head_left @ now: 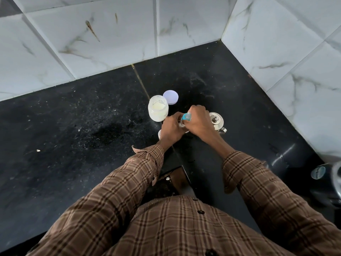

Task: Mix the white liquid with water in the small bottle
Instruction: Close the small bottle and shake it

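Fingers [195,111] of the right hand [198,120] curl round a blue-handled stirrer [185,118].
The left hand [170,127] grips the small bottle [181,124] on the black counter [73,126], beside the open jar [158,110] of white liquid.

- I note a black speckled counter [73,126], crumbs scattered at nine o'clock.
- Marble-veined wall tiles [110,34] at twelve.
- Steel lidded pot [216,120] at centre-right.
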